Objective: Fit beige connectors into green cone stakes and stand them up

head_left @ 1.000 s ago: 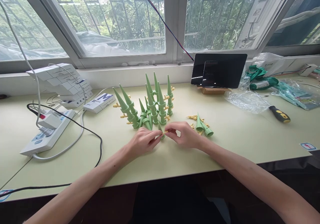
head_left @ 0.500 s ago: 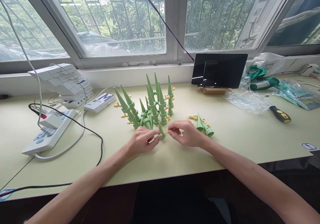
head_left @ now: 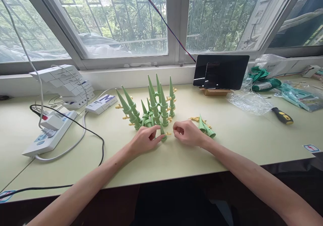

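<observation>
A small green watering spike point(head_left: 162, 129) stands point up on the table, a yellow valve point(head_left: 168, 133) sticking out from its right side. My left hand point(head_left: 146, 139) has its thumb and forefinger at this spike, holding it from the left. Just right of the valve and apart from it is my right hand point(head_left: 186, 133), its fingers curled in a pinch; whether something small is between the fingertips is hidden. Behind the left hand, several stacked green spikes point(head_left: 164, 108) with yellow valves stand upright. Loose green spikes point(head_left: 209, 130) and a pile of yellow valves point(head_left: 195, 119) lie beyond the right hand.
Left on the table are a power strip point(head_left: 50, 135) with cables, a stack of white boxes point(head_left: 63, 84) and a single white box point(head_left: 101, 103). A tablet point(head_left: 227, 72) leans at the back. Plastic wrap point(head_left: 249, 101) and a screwdriver point(head_left: 282, 115) lie right.
My right hand has let go of the yellow valve and drawn back slightly to the right. The left hand's fingers have spread a little, still at the small spike.
</observation>
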Demonstrator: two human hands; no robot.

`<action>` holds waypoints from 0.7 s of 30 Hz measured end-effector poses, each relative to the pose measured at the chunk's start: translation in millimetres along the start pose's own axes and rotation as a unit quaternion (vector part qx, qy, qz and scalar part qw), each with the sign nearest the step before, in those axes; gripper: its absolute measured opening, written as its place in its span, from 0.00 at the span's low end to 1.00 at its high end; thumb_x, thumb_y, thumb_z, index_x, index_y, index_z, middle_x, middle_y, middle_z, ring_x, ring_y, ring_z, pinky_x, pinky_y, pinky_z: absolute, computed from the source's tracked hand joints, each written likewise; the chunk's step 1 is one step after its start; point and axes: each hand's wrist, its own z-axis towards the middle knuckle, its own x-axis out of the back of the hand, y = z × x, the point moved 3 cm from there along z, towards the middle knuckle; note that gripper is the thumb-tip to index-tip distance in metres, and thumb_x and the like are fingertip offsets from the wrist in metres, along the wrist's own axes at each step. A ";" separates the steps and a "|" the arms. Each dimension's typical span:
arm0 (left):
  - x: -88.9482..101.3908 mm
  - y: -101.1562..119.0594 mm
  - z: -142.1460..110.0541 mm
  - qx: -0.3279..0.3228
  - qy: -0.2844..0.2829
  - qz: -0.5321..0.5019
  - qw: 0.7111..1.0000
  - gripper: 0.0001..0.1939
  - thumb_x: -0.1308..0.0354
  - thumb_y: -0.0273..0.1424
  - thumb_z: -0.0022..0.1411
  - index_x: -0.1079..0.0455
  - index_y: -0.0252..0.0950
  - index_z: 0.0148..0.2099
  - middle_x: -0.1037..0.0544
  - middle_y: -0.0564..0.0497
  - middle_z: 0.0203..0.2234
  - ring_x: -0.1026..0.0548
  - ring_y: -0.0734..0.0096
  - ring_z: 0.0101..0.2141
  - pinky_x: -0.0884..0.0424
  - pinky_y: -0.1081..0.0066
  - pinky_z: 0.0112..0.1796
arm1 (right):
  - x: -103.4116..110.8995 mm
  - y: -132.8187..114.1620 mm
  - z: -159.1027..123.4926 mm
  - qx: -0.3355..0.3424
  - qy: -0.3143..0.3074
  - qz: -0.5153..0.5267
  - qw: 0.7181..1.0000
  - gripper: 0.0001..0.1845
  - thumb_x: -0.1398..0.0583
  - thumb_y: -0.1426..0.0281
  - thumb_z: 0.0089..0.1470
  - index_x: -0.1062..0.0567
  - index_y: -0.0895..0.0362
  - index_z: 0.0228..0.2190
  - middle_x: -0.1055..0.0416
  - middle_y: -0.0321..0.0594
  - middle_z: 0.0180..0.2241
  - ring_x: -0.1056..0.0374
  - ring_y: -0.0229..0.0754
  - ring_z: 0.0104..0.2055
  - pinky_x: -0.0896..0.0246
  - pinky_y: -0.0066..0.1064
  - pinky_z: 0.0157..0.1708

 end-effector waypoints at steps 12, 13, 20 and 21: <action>-1.5 -0.8 -0.3 0.001 -0.022 -0.009 1.000 0.14 0.42 0.34 0.64 0.41 0.36 0.28 0.44 0.62 0.14 0.47 0.81 0.17 0.46 0.78 0.21 | -1.6 -3.1 -1.8 0.017 -0.041 0.002 0.999 0.06 0.45 0.78 0.51 0.33 0.57 0.26 0.38 0.30 0.20 0.44 0.31 0.22 0.49 0.24 0.24; -1.6 -0.7 0.0 0.001 -0.023 -0.008 1.000 0.15 0.42 0.34 0.64 0.42 0.36 0.28 0.45 0.62 0.14 0.47 0.81 0.17 0.46 0.78 0.21 | -1.7 -3.4 -1.9 0.018 -0.041 0.005 0.999 0.06 0.45 0.78 0.51 0.33 0.57 0.26 0.38 0.30 0.20 0.44 0.31 0.21 0.50 0.24 0.24; -1.8 -0.5 0.4 0.005 -0.026 -0.007 1.000 0.15 0.42 0.34 0.64 0.41 0.36 0.28 0.44 0.62 0.14 0.47 0.81 0.16 0.46 0.78 0.21 | -0.4 -5.3 -1.8 0.027 -0.031 0.019 0.999 0.06 0.45 0.78 0.51 0.33 0.57 0.26 0.39 0.30 0.20 0.45 0.31 0.22 0.49 0.24 0.24; -1.7 -0.5 0.3 0.006 -0.025 -0.007 1.000 0.15 0.42 0.34 0.64 0.41 0.36 0.28 0.44 0.62 0.14 0.47 0.81 0.16 0.46 0.78 0.21 | -0.1 -5.2 -1.8 0.026 -0.029 0.019 0.999 0.06 0.45 0.78 0.51 0.33 0.57 0.26 0.39 0.30 0.20 0.45 0.31 0.22 0.49 0.24 0.24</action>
